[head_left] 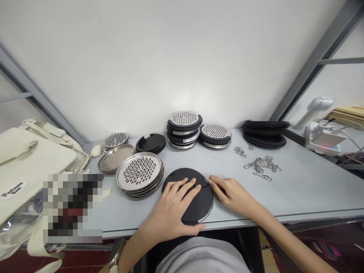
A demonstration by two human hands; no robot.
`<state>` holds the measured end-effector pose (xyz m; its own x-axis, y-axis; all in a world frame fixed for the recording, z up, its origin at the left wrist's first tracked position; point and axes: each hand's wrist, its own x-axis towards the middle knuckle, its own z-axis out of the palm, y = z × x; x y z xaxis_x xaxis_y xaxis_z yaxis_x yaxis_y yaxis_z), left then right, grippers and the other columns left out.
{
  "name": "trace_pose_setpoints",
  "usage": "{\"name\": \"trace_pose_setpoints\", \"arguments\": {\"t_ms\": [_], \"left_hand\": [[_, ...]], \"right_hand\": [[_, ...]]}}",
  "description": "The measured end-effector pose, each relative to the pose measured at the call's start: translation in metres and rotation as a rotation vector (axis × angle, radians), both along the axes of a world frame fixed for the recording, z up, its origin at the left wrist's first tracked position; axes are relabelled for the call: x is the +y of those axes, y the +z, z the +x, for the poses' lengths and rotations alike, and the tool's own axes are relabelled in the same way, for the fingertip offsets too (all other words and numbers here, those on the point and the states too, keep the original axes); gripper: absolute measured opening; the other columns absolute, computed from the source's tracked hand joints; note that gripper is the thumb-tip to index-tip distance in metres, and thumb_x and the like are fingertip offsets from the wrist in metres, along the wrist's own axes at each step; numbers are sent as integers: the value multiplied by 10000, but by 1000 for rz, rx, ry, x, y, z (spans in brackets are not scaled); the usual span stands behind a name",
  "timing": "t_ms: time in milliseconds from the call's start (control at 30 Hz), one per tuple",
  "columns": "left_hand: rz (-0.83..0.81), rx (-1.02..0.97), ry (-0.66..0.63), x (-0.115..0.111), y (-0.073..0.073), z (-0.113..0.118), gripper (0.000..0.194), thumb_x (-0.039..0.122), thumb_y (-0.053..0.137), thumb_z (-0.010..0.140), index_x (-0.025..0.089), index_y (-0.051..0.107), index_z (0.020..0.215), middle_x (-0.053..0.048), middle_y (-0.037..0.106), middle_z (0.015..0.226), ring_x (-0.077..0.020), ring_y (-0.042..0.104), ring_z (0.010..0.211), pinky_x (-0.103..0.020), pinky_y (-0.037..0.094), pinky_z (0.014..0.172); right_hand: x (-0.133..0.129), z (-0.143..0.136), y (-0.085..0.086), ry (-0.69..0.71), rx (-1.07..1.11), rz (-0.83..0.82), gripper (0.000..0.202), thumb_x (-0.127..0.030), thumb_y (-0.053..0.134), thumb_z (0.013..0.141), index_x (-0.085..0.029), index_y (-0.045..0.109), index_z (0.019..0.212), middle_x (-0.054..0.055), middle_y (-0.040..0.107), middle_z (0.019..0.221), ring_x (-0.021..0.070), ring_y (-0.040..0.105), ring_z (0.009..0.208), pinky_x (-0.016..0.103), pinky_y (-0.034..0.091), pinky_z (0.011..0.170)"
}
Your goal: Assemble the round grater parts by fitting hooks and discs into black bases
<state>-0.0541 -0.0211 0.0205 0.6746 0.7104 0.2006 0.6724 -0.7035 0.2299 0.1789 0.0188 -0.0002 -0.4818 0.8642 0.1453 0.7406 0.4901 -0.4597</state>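
A black round disc (196,206) with a strip of metal rim showing lies flat at the table's front edge. My left hand (174,208) rests on it, fingers spread over the top and thumb at the near edge. At the disc's upper right edge, my right hand (231,193) pinches a small metal clip (206,179). Just left of the disc is a stack of round metal grater plates (139,172). Several loose metal clips (263,165) lie in a pile to the right.
Behind stand two stacks of black-rimmed graters (184,131) (216,134), black covers (150,143) and more black rings (265,134). Metal trays (116,159) sit left, near a cream bag (34,163). A white device (322,138) is at the right.
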Motion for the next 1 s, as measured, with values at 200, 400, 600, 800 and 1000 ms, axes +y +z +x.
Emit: {"name": "trace_pose_setpoints", "arguments": {"t_ms": [200,400,600,800,1000], "left_hand": [[8,-4,-13,0,0,1,814,514,643,752,220,300,1430,-58,340,1477,-290,313,1333,-449,276,1051],[26,-4,-18,1,1,2,804,500,643,754,218,305,1427,-59,356,1469,-283,324,1330,-446,290,1043],[13,5,-5,0,-2,3,815,499,643,750,215,296,1431,-65,333,1481,-285,311,1335,-451,270,1051],[10,-16,22,-1,-3,4,811,474,658,734,225,310,1423,-68,346,1473,-283,323,1332,-441,282,1051],[13,-15,13,0,-3,3,830,481,664,728,226,301,1430,-73,354,1468,-288,339,1325,-447,298,1050]], "right_hand": [[-2,-1,1,-7,-25,5,277,-317,253,991,-221,476,859,-5,565,636,158,547,550,257,313,572],[-1,-2,2,-3,-41,9,268,-297,259,990,-216,477,857,-3,583,629,160,562,546,263,305,558],[0,-4,1,-28,-58,32,266,-276,264,986,-214,506,893,10,619,657,167,591,572,266,303,563],[-1,-1,5,-13,6,-14,298,-309,258,990,-220,485,819,4,590,648,156,559,560,260,321,574],[0,0,5,-6,29,-32,284,-303,263,987,-225,439,778,-12,541,612,147,514,521,253,325,562]]}}
